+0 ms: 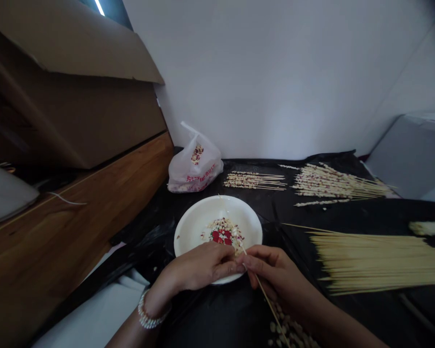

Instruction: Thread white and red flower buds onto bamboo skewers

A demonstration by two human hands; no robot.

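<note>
My left hand (199, 268) and my right hand (271, 273) meet over the near rim of a white bowl (199, 220). The bowl holds a small heap of pale and red kernels (223, 232). My right hand pinches a thin bamboo skewer (266, 299) whose tip points up toward the kernels; its lower length carries threaded pale kernels. My left fingers are pinched together at the skewer's tip, on something too small to make out. A beaded bracelet (148, 316) circles my left wrist.
A black plastic sheet (348, 314) covers the table. Bare skewers (377, 263) lie in a pile at the right. Loaded skewers lie in two heaps (255, 180) (333, 183) at the back. A white plastic bag (195, 166) sits behind the bowl. Wooden furniture and a cardboard box (72, 96) stand left.
</note>
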